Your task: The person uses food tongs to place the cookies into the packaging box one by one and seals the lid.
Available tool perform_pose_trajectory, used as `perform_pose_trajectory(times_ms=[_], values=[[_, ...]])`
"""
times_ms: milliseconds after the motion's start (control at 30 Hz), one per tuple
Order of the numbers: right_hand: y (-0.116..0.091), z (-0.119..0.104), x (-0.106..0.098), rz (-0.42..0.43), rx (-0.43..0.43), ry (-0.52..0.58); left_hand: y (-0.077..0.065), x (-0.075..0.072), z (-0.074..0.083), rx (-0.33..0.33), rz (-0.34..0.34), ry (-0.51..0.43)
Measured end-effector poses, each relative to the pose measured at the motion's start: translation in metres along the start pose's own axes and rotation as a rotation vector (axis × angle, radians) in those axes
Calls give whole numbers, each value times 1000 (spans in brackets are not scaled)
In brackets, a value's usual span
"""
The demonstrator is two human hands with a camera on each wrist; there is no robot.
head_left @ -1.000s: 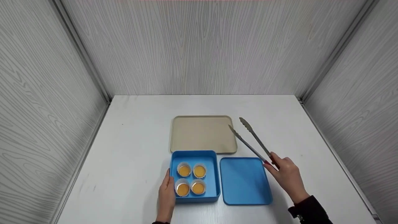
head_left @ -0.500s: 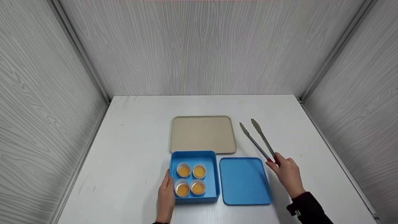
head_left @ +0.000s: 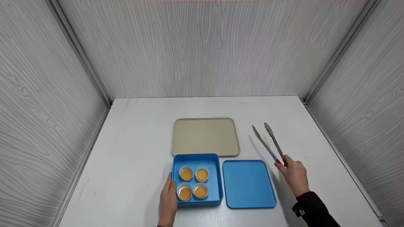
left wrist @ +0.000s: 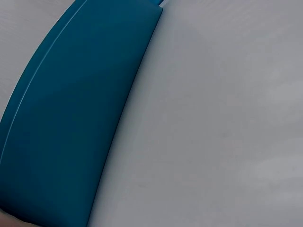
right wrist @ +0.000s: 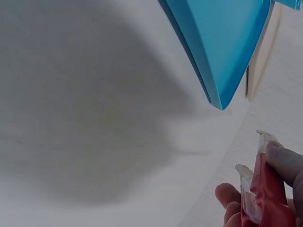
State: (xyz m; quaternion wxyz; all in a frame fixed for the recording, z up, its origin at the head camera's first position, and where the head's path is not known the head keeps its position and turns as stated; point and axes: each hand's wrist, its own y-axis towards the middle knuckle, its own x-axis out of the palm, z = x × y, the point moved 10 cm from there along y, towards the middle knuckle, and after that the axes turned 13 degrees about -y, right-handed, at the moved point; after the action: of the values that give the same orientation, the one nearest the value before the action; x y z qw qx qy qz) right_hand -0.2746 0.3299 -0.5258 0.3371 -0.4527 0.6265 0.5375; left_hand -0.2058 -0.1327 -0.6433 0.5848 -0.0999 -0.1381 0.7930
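In the head view, my left hand [head_left: 168,200] rests along the left wall of a blue square box [head_left: 217,176], its fingers fairly straight against the side. Several pale, fluted cups with yellow-orange contents, among them one cup [head_left: 202,174], stand inside the box. The left wrist view shows the box's outer wall [left wrist: 75,109] and only a sliver of hand in the corner. My right hand [head_left: 295,176] grips a pair of metal tongs [head_left: 275,141] by their red handles, tips spread apart with nothing between them, right of the tray. Thumb and fingers hold the red handles [right wrist: 270,194] in the right wrist view.
A flat blue lid [head_left: 248,183] lies right of the box. Behind the box is a beige tray [head_left: 205,137] with nothing on it. Grey wood-grain walls enclose the white table [head_left: 126,151] at the back and both sides.
My right hand has shifted slightly right, carrying the tongs away from the beige tray. The tong tips have drawn somewhat closer together. My left hand and the box have stayed in place.
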Motion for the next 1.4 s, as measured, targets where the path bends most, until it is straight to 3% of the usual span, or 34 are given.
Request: perform_pose_trajectory(times_ms=[567, 800, 1067, 1400], values=[[4, 19, 14, -38, 76, 17, -2, 0, 0, -2, -5, -8], [4, 21, 14, 3, 71, -10, -1, -1, 1, 29, -4, -2], [6, 26, 22, -56, 96, -17, -1, -1, 0, 30, -6, -16], [6, 30, 27, -58, 111, -11, -2, -1, 0, 15, 2, -14]])
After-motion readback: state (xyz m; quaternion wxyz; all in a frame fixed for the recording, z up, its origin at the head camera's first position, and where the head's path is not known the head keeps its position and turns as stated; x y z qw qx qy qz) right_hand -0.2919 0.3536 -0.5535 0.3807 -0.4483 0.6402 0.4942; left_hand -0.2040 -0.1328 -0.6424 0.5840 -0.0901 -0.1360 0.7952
